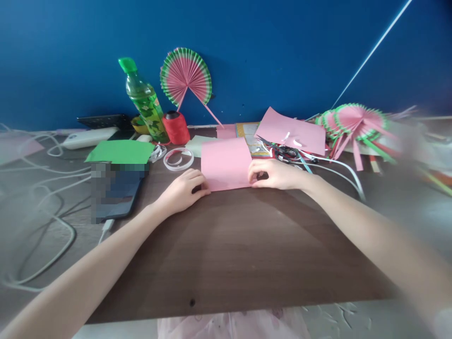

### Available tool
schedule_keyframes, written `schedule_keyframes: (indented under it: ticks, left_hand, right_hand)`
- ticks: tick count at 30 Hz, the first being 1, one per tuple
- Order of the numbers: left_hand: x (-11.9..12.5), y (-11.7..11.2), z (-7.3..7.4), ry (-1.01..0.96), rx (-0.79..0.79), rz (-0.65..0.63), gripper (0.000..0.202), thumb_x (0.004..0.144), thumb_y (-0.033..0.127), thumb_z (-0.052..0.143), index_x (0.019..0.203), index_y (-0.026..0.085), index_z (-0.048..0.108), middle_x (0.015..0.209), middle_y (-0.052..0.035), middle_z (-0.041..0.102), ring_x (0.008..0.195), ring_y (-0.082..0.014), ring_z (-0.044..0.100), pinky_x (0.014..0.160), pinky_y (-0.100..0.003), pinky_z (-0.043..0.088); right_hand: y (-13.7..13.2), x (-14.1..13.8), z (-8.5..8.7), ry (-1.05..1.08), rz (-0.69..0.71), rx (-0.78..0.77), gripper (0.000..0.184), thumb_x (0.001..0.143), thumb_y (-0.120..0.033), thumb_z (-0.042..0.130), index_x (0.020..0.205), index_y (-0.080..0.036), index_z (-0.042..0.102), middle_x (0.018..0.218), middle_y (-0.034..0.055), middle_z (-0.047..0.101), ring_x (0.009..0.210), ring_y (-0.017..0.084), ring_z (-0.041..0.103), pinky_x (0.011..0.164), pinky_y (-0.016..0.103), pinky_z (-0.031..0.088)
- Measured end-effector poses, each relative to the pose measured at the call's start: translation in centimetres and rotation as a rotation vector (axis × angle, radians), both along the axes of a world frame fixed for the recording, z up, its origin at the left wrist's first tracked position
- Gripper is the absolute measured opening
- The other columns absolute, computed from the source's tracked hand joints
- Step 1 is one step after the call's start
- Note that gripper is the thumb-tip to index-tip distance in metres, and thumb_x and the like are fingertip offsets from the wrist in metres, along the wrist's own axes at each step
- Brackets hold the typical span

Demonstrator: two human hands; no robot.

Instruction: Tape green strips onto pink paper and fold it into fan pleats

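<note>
A sheet of pink paper (226,162) lies in front of me on the brown table (219,254). My left hand (187,190) pinches its near left corner between thumb and fingers. At the near right corner, my right hand (273,174) grips the same sheet in a like pinch. The sheet's near edge runs between the two hands. Just beyond my left hand is a roll of clear tape (178,165). Black-handled scissors (284,151) lie beyond my right hand among white paper scraps.
A phone (122,195) with a cable lies left, beside green paper (122,151). A green bottle (144,106), red thread spool (176,128) and pleated watermelon-coloured fan (186,75) stand by the blue wall. More fans (356,122) and another pink sheet (289,129) are at the right.
</note>
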State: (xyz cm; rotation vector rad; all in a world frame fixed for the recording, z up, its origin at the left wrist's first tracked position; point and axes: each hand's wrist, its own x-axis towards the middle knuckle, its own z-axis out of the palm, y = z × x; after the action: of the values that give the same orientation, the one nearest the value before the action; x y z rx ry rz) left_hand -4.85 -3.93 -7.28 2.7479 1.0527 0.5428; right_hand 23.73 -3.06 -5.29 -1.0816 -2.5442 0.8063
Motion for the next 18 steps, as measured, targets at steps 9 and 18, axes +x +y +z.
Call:
schedule_keyframes:
  ticks: [9, 18]
  left_hand:
    - [0.6, -0.4, 0.8, -0.012, 0.104, 0.113, 0.021, 0.088, 0.027, 0.04, 0.082, 0.017, 0.057, 0.084, -0.0049, 0.06, 0.077, -0.0159, 0.056, 0.07, -0.028, 0.044]
    - [1.2, 0.6, 5.0, -0.376, -0.077, 0.345, 0.01, 0.08, 0.026, 0.05, 0.08, 0.018, 0.055, 0.072, 0.0005, 0.059, 0.062, -0.0122, 0.056, 0.059, -0.024, 0.044]
  right_hand:
    - [-0.4, -0.3, 0.8, 0.079, -0.125, 0.194, 0.007, 0.076, -0.02, 0.051, 0.074, -0.019, 0.057, 0.081, 0.0046, 0.06, 0.074, 0.016, 0.054, 0.071, 0.032, 0.042]
    - [-0.5, -0.6, 3.4, 0.45, -0.339, 0.127, 0.017, 0.079, -0.036, 0.057, 0.08, -0.02, 0.058, 0.082, 0.0029, 0.062, 0.076, 0.017, 0.056, 0.069, 0.033, 0.044]
